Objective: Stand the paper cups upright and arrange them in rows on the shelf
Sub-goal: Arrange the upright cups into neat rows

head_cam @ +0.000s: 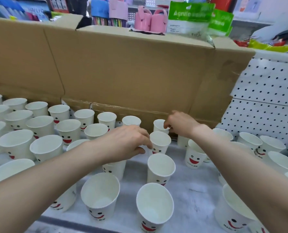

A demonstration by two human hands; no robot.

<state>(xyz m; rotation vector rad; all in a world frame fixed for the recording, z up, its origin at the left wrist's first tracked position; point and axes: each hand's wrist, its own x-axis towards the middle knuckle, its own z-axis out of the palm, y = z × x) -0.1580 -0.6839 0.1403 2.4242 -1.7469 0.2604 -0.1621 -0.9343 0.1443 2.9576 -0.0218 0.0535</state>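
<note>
Mostly we see paper cups (161,167): white, thin-walled and tapered, with a rolled rim and a printed face of two black dots and a red smiling mouth. All the cups we can see stand upright. At the left they stand in dense rows, rim close to rim; in the middle and at the right they stand looser, with gaps between them.

They stand on a shelf (197,190) whose top is white with a faint grey marble pattern. Behind them stands a large brown cardboard box (131,68) with a smooth matte wall, shiny tape along its lower seam and its flaps open at the top. To the right is a white metal pegboard (266,98) with rows of small round holes. Beyond the box we see pink holders (149,20) and green and white packets (188,17), a little blurred.

Our right grip (180,125) reaches to the box and pinches the rim of the rear cup (158,125), which stands just in front of the cardboard. Our left grip (128,142) is curved, its fingertips at the left wall of the second cup (161,143), directly in front of the rear one. We cannot tell if this grip really grasps it or only touches it.
</note>
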